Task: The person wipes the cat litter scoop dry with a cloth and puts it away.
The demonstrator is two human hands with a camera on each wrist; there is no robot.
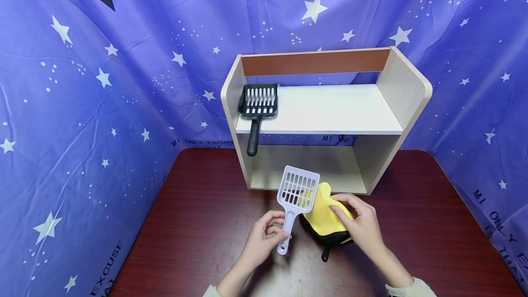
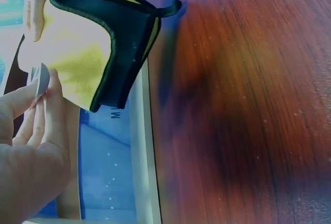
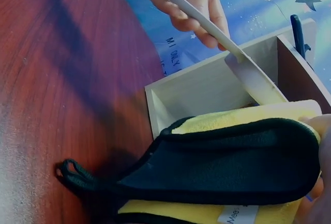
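Note:
A pale litter scoop with a slotted square head is held up by its handle in my left hand, between thumb and fingers. Just right of it, my right hand pinches a yellow and black cloth mitt near its upper right edge. The scoop's head covers part of the mitt in the head view. In the right wrist view the mitt's black side, a small white label and a black hanging loop show. The left wrist view shows the scoop nearly edge-on.
A wooden two-level shelf stands at the back of the dark red table. On its upper board, at the left, lies a black litter scoop, its handle hanging over the front edge. A blue star-patterned curtain surrounds the table.

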